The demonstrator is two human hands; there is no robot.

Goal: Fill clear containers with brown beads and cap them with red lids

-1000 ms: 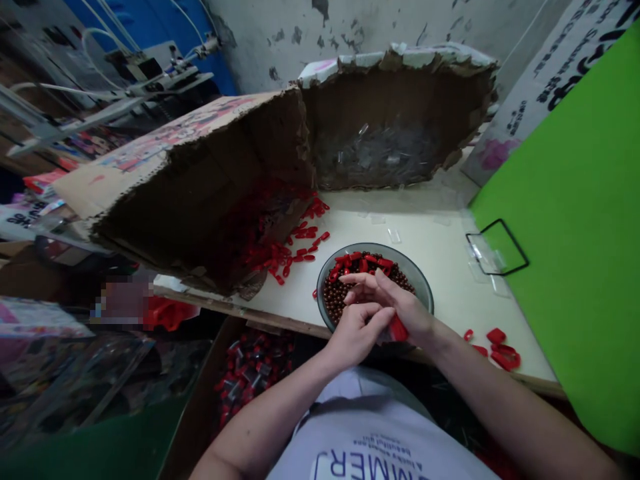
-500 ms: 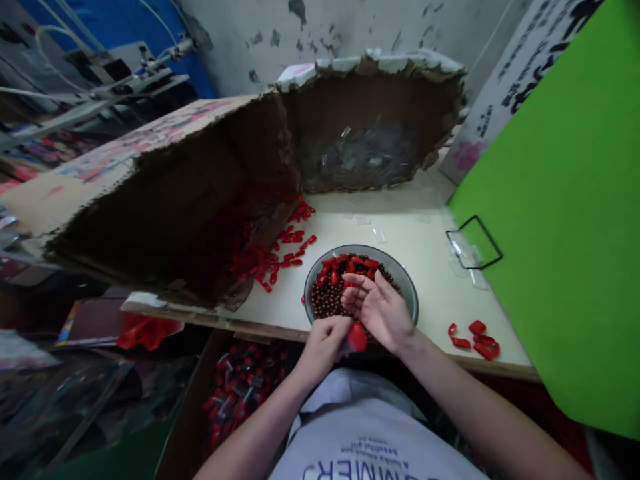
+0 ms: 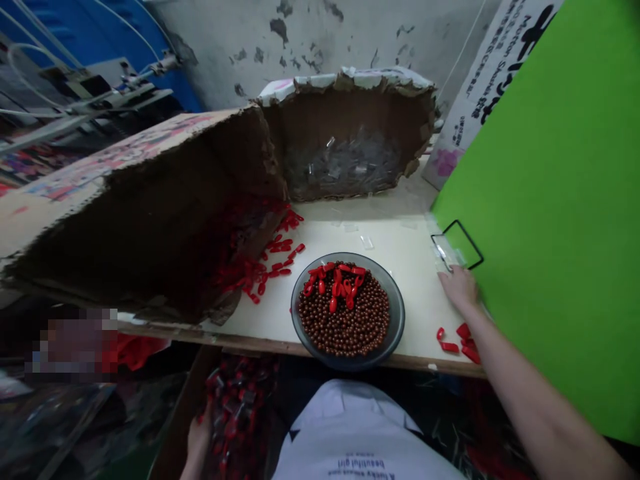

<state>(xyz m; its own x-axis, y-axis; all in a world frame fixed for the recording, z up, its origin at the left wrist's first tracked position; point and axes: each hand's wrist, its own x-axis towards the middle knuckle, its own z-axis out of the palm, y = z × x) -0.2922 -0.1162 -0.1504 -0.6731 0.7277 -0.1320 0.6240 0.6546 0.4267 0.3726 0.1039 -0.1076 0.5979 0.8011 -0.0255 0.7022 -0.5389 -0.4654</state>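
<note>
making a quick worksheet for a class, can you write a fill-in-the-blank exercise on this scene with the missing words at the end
1. In the bowl, red plastic pieces lie on round beads coloured ____.
2. The right hand is at clear plastic pieces near a large board coloured ____.
3. The left hand is beside a heap that mixes clear parts with parts coloured ____.

Missing words: brown; green; red.
</note>
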